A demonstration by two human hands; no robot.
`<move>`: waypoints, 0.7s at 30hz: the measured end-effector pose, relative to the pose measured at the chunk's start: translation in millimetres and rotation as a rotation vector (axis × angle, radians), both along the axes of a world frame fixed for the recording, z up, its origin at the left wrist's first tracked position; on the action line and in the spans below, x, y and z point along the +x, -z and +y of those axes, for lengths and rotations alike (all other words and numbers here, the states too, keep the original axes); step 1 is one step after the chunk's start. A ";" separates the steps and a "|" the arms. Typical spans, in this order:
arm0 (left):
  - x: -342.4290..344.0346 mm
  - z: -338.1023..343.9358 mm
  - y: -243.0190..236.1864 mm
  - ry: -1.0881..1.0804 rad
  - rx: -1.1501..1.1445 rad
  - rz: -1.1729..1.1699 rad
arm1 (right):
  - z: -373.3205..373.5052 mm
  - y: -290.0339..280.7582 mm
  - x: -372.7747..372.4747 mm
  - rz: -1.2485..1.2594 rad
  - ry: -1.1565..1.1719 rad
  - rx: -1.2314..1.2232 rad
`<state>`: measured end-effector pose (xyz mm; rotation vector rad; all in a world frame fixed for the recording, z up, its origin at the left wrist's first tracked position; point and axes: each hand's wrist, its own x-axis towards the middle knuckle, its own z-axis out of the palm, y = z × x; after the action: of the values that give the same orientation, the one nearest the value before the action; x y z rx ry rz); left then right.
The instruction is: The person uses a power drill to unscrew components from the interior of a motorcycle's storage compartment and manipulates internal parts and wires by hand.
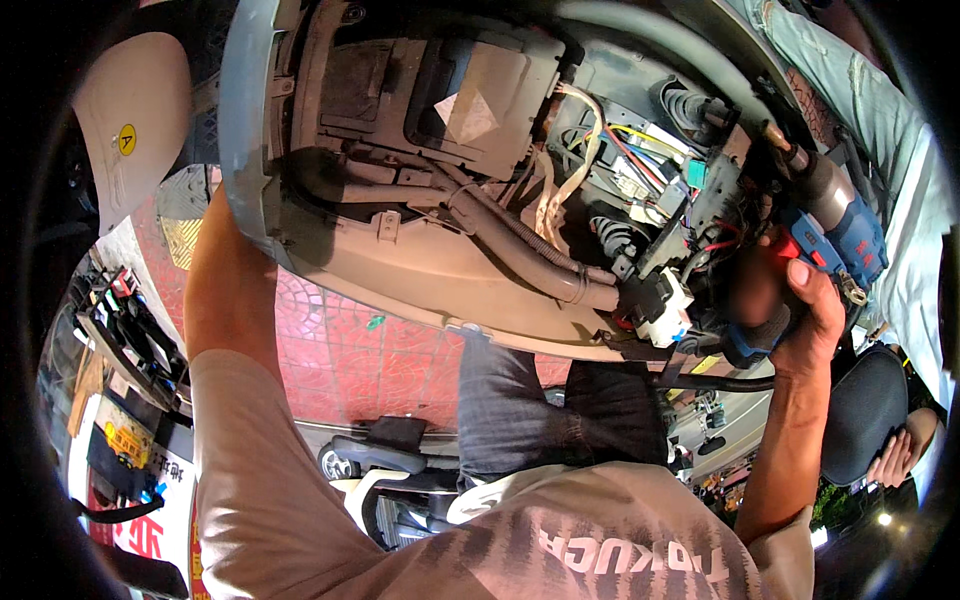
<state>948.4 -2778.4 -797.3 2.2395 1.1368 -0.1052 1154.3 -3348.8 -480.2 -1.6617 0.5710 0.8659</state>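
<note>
My right hand (812,315) is wrapped round the handle of a blue cordless drill (845,225) with red parts. The drill's chuck (787,148) points up and away, beside the right end of an open vehicle body shell (400,270). Inside the shell sit a bundle of coloured wires (645,150), a grey ribbed hose (525,250), two black rubber-booted parts (690,105) and a white connector block (665,312). My left forearm (228,280) reaches up behind the shell's left edge, which hides my left hand.
Another person's hand (888,458) shows at the far right near a black padded object (868,415). Light blue trousers (920,150) are close beyond the drill. Red paving (330,350) lies below the shell; a parked scooter (380,455) and a cream seat-like panel (135,120) flank it.
</note>
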 end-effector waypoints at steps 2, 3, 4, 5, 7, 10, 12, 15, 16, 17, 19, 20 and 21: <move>6.3 1.2 0.6 -0.074 -0.044 -0.024 | -1.0 1.7 -2.3 -0.016 0.028 0.007; 13.4 2.1 2.4 -0.116 -0.071 -0.037 | -1.4 2.1 -2.8 -0.023 0.041 0.013; 12.2 2.3 1.6 -0.170 -0.104 -0.055 | 1.8 1.1 -1.9 -0.004 0.037 0.046; 12.9 -1.3 -2.6 -0.218 -0.131 -0.089 | -3.8 1.8 1.4 0.023 -0.043 0.112; 13.4 -10.7 -10.7 -0.345 -0.206 -0.161 | -6.8 -0.6 -4.1 0.048 0.041 0.050; 2.4 -41.0 -32.2 -0.570 -0.349 -0.295 | -1.2 -4.2 1.4 0.012 -0.042 0.142; -15.0 -69.8 -53.7 -0.696 -0.461 -0.379 | -7.0 -4.9 1.3 0.032 -0.041 0.155; -51.3 -151.0 -103.4 -0.836 -0.513 -0.258 | -8.1 3.2 1.4 0.029 0.078 0.305; -88.9 -173.3 -119.1 -0.807 -0.635 -0.364 | -4.5 2.6 0.0 0.008 0.145 0.269; -97.8 -211.2 -142.5 -0.957 -0.613 -0.300 | -13.7 6.2 1.9 0.044 0.084 0.376; -135.8 -282.6 -186.2 -0.772 -0.767 -0.253 | -8.2 2.7 3.1 -0.042 0.053 0.341; -145.7 -311.2 -212.5 -0.770 -0.871 -0.273 | -7.1 7.9 2.6 -0.032 0.047 0.307; -151.4 -345.0 -236.6 -0.763 -0.981 -0.288 | -4.6 3.6 -3.0 -0.118 -0.026 0.250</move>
<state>797.1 -3123.4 -560.7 0.8694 1.3047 -0.0118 1151.3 -3353.4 -483.8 -1.4836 0.3454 0.8171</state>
